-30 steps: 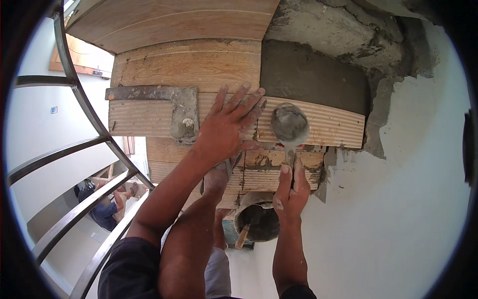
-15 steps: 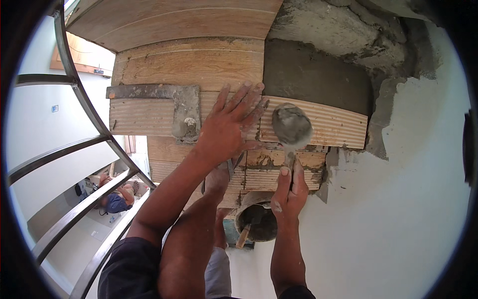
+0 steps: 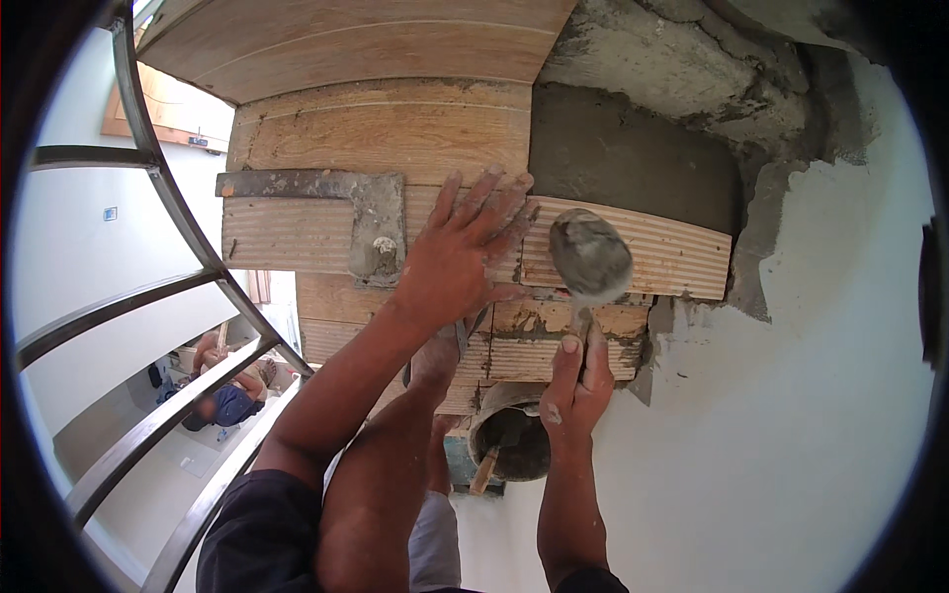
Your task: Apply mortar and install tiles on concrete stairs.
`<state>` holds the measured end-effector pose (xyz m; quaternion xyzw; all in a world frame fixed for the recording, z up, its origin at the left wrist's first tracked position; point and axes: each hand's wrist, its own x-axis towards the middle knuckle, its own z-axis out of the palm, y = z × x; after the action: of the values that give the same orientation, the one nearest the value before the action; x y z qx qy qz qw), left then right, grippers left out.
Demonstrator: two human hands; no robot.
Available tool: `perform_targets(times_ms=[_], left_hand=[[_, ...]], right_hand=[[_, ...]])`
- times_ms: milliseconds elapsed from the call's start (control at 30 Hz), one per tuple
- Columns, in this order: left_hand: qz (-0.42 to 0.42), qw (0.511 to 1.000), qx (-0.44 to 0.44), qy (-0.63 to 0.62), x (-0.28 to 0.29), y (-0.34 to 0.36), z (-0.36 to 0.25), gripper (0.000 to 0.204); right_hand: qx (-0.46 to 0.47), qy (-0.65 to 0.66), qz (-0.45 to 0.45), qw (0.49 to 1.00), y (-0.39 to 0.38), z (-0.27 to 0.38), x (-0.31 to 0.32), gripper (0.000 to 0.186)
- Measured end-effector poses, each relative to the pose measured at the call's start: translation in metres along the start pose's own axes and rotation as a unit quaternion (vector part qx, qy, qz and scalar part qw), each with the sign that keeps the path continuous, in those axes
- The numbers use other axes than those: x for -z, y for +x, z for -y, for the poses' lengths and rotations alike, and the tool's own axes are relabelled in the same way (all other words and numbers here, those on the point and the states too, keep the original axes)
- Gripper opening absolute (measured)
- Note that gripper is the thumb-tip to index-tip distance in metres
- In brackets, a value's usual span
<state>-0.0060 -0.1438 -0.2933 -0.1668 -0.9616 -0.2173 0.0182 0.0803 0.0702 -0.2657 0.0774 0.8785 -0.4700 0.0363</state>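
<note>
My left hand [image 3: 450, 262] lies spread across wood-look step tiles beside a joint, fingers apart and dusty. To its right is a pale ribbed tile [image 3: 682, 252], bordered above by wet grey mortar [image 3: 633, 148]. My right hand [image 3: 576, 390] grips the handle of a round-headed tool [image 3: 590, 255], whose cement-smeared head is over that tile. An L-shaped metal square [image 3: 376, 222] with a mortar blob lies left of my left hand.
A bucket of mortar [image 3: 524, 445] with a wooden-handled tool stands on a lower step. Metal railing [image 3: 183, 222] runs down the left. Below it a co-worker [image 3: 232, 395] crouches. A white wall [image 3: 751, 425] with rough cement edges borders the right.
The round tool head has shifted slightly rightward, while my left hand keeps its place on the tiles. The co-worker below has bent further over. The whole view has moved slightly.
</note>
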Motion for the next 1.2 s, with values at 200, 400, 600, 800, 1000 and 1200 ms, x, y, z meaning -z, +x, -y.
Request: perform_targets(times_ms=[200,400,600,800,1000,1200], left_hand=[[-0.022,0.999,0.011,-0.027,0.002,-0.001,0.000,0.096],[-0.036,0.998,0.021,-0.038,0.003,-0.002,-0.003,0.090],[-0.022,0.999,0.032,-0.025,0.003,-0.005,-0.003,0.093],[-0.034,0.997,0.041,-0.053,0.004,-0.003,-0.004,0.094],[-0.040,0.997,0.040,-0.052,0.003,-0.001,-0.005,0.092],[-0.040,0.997,0.034,-0.053,0.002,-0.001,-0.004,0.090]], right_hand=[[0.008,-0.008,-0.001,1.000,0.003,-0.006,0.000,0.043],[-0.022,-0.033,0.009,0.999,0.008,-0.003,0.003,0.044],[-0.031,0.033,-0.018,0.999,0.016,0.007,-0.003,0.044],[-0.021,0.077,-0.018,0.997,0.026,0.015,-0.007,0.042],[-0.025,0.082,-0.045,0.995,0.028,0.017,-0.006,0.038],[-0.038,0.059,-0.054,0.996,0.023,0.007,0.001,0.041]])
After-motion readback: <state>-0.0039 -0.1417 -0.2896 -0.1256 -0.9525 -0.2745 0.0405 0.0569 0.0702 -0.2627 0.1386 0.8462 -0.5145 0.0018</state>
